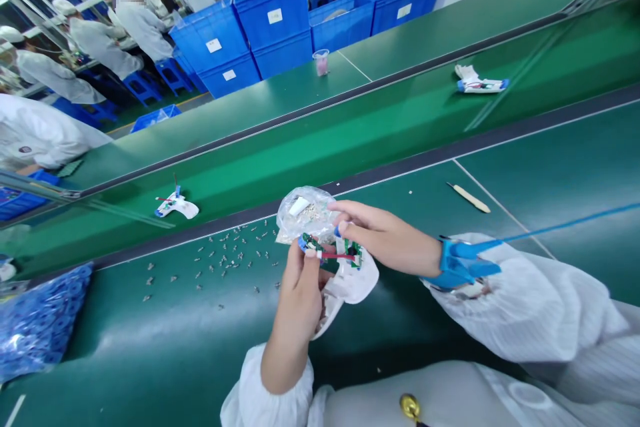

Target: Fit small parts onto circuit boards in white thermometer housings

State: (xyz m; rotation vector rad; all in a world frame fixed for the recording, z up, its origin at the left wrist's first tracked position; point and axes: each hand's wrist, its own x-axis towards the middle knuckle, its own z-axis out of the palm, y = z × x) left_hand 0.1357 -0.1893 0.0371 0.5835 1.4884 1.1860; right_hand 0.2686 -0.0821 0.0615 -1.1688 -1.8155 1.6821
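Note:
My left hand (300, 287) is closed around an opened white plastic casing (361, 278) with a curved, handle-like shape. Green circuit boards (353, 253) and a red wire (336, 255) show inside it, and a blue piece sits at its left end. At the casing's upper edge, my right hand (373, 230) pinches a small blue part (337, 231) between thumb and fingers; whether that part is attached to the casing is unclear. Just behind the hands lies a clear plastic bag (295, 217) of small pieces. A blue wrist strap (457, 263) circles my right wrist.
Many small metal parts (225, 260) lie scattered left of my hands. A bag of blue parts (40, 327) rests at far left. The green conveyor belt (300, 153) carries similar white casings (483, 83). A pen-like tool (470, 198) lies right; blue crates (275, 17) stand behind.

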